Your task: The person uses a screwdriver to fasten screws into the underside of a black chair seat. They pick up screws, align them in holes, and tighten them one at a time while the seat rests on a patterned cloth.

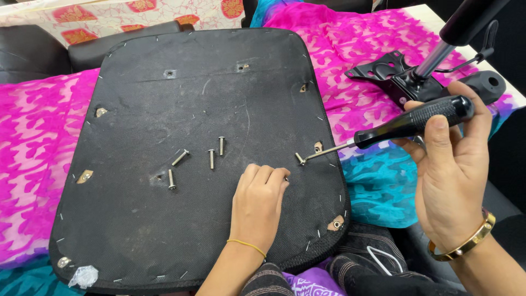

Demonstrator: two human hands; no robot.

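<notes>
A black chair-seat underside (181, 109) lies flat in front of me, with several screw holes in it. Several loose silver bolts (211, 158) lie near its middle. My right hand (455, 181) grips a screwdriver by its black handle (416, 120); the thin shaft reaches left to a bolt (300, 159) near the seat's right edge. My left hand (257, 203) rests palm down on the seat just left of that bolt, fingers curled, fingertips near another small bolt (286, 179).
A black metal chair mechanism plate (392, 74) with a gas cylinder (438, 55) sits at the upper right. Pink and teal patterned cloth (372, 49) covers the surface under the seat. A scrap of clear plastic (83, 276) lies at the seat's lower left corner.
</notes>
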